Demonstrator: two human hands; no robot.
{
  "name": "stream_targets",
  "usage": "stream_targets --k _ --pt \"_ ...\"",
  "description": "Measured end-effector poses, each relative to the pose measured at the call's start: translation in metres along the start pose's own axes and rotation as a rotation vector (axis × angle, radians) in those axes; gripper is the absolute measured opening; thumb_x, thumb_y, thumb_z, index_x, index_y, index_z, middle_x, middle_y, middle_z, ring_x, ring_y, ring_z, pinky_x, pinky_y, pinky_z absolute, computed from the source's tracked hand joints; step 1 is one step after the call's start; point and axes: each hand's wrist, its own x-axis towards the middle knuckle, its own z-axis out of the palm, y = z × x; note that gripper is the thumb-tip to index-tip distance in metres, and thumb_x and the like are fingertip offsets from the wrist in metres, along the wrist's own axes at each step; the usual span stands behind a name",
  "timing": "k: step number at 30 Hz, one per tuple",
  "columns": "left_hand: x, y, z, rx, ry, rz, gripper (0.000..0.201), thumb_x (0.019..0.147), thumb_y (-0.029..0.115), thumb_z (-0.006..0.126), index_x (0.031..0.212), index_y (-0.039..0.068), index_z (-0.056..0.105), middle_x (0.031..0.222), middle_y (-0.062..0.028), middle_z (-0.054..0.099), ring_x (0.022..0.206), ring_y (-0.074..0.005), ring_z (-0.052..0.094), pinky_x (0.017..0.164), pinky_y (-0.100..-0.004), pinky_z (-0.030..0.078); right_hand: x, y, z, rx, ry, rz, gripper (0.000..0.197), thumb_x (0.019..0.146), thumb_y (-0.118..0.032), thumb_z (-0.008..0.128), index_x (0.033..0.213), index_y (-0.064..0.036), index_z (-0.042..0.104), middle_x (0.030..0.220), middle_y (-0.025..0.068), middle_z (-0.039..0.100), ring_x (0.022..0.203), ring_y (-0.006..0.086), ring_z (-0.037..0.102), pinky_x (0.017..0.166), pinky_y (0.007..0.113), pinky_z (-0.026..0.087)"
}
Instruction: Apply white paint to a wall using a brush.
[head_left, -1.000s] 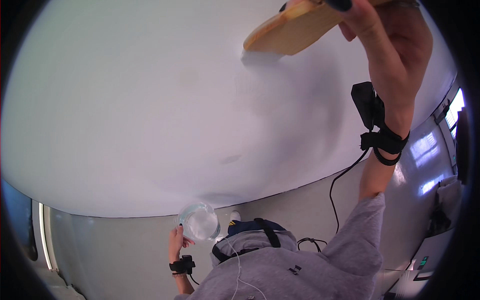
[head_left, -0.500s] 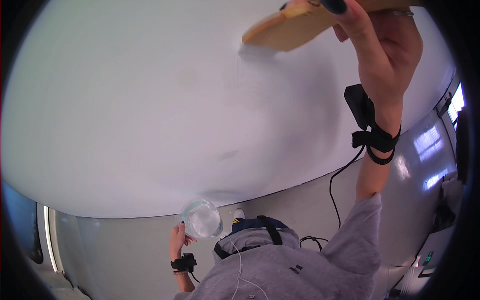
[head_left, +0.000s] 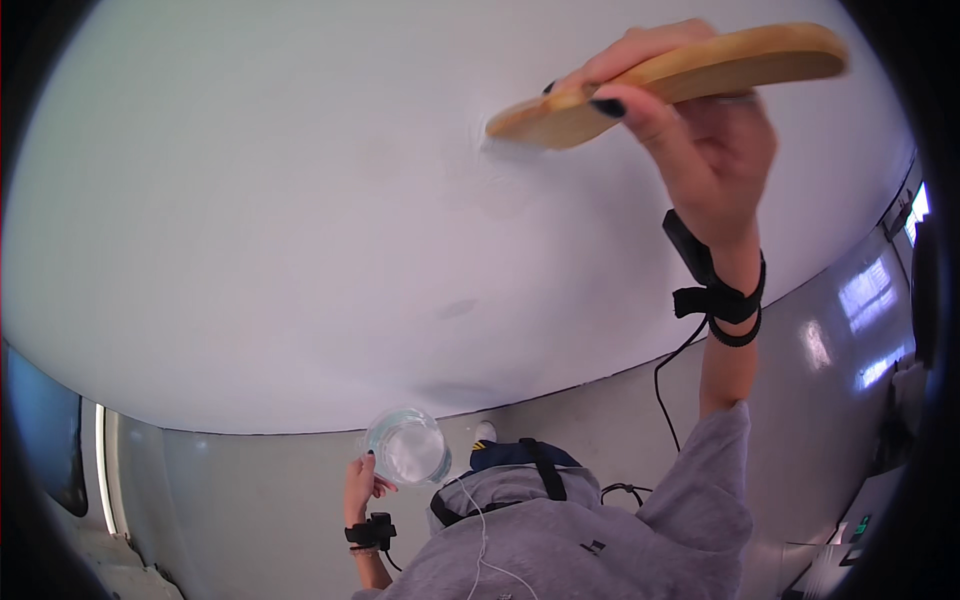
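Note:
My right hand (head_left: 715, 150) grips a flat brush with a wooden handle (head_left: 775, 55). The brush is tilted, its handle end to the right and its pale bristle edge against the white wall (head_left: 250, 230). A faint wet-looking streak shows on the wall beside the bristles. Low down, my left hand (head_left: 363, 485) has its fingers closed at the side of a clear round container (head_left: 410, 447). The container holds a clear or whitish liquid; I cannot tell which.
A grey floor (head_left: 260, 500) runs below the wall's bottom edge. Black straps and a cable (head_left: 665, 400) hang from my right wrist. A thin white cord (head_left: 483, 530) lies across my grey shirt. Windows reflect at the right; a dark bluish panel (head_left: 45, 430) stands at the left.
My right hand and the brush have come lower in view, the hand also shifting left, with the bristles sliding down the wall. My left hand and the container have barely moved.

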Motion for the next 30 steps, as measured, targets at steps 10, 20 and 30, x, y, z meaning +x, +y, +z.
stream_targets --k 10,20,30 --pt "0.011 -0.015 -0.004 0.031 -0.013 -0.011 0.039 0.093 0.031 0.028 0.093 -0.004 0.047 0.053 -0.0164 0.059 0.033 -0.0124 0.047 0.033 -0.0228 0.036 -0.056 -0.014 0.014 -0.021 0.507 0.122 0.008 0.080 0.001 0.059 0.088 0.0031 0.056 0.081 0.0110 0.065 0.054 0.0062 0.047 0.049 0.016 0.036" --pt "0.009 -0.020 -0.003 -0.002 -0.038 0.050 0.042 0.093 0.033 0.030 0.092 -0.005 0.047 0.054 -0.0171 0.059 0.033 -0.0137 0.048 0.032 -0.0229 0.038 -0.123 -0.038 0.062 -0.177 1.102 0.455 0.019 0.088 -0.019 0.051 0.084 -0.0011 0.046 0.076 0.0164 0.061 0.049 0.0068 0.039 0.044 0.017 0.032" --pt "0.004 -0.011 0.000 -0.015 0.042 0.063 0.039 0.092 0.030 0.033 0.091 -0.006 0.047 0.052 -0.0158 0.059 0.034 -0.0131 0.049 0.032 -0.0231 0.038 -0.179 -0.059 0.070 -0.265 1.460 0.740 0.020 0.087 -0.016 0.051 0.085 0.0034 0.045 0.074 0.0110 0.055 0.055 0.0108 0.041 0.050 0.021 0.035"
